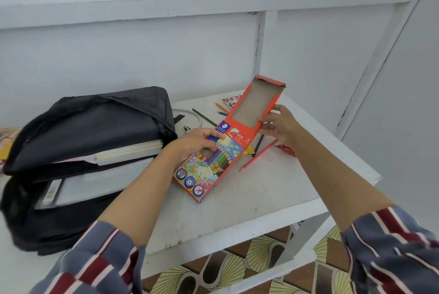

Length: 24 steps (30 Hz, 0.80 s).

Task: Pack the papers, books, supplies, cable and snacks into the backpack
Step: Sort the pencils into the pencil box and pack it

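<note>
Both hands on the pencil box (213,167)
Left hand (199,139) grips its body; right hand (278,125) pinches the open flap (256,101); backpack (95,122) at nine o'clock.

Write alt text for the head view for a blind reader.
Two hands hold an open orange pencil box on a white table, the left hand gripping its front, the right hand its raised lid. Loose pencils lie nearby; an open black backpack holding books sits at left.
</note>
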Tool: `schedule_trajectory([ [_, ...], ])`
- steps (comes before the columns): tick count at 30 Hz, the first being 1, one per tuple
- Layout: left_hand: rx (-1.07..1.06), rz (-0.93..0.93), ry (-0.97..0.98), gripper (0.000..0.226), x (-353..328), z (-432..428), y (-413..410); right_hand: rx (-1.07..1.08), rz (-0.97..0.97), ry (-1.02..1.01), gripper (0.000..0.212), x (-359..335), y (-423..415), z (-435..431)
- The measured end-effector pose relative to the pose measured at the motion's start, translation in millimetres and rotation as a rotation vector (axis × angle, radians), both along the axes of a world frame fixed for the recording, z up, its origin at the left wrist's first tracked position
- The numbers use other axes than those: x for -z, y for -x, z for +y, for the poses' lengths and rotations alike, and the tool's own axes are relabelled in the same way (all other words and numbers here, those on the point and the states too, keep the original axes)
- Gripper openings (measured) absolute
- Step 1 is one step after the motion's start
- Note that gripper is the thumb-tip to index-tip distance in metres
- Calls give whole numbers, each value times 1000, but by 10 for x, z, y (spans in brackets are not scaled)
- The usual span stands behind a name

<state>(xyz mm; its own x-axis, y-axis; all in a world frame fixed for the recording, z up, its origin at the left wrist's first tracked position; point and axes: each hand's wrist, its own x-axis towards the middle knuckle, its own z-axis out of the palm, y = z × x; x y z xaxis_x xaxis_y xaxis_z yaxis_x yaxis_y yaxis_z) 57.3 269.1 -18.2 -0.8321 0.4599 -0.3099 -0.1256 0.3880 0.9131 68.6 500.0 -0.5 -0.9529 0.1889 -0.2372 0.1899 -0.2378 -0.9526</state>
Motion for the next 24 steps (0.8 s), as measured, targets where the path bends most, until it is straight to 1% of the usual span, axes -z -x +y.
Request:
schedule_trajectory([
  [2, 2, 0, -7, 29, 1, 4, 2, -1, 6, 14, 43, 2, 3, -8],
  [6, -12, -40, -87, 32, -12, 37, 9, 7, 0, 74, 42, 60, -5, -38],
  [10, -1, -9, -39, 33, -25, 9, 29, -1, -25, 82, 45, 91, -18, -74],
  [16, -15, 3, -39, 31, -35, 16, 22, -98, -37, -28, 62, 136, -16, -117],
  [19, -29, -6, -59, 32, -18, 33, 30, -84, 25, -58, 88, 169, -20, -109],
  [20, -33, -8, -59, 32, -12, 37, 36, -71, 48, -86, 94, 181, -23, -107],
  [22, -35, -7, -56, 32, -8, 45, 46, -55, 81, -129, 95, 198, -26, -105],
  [24, -31, -14, -53, 32, -10, 51, 53, -63, 91, -126, 88, 207, -30, -103],
])
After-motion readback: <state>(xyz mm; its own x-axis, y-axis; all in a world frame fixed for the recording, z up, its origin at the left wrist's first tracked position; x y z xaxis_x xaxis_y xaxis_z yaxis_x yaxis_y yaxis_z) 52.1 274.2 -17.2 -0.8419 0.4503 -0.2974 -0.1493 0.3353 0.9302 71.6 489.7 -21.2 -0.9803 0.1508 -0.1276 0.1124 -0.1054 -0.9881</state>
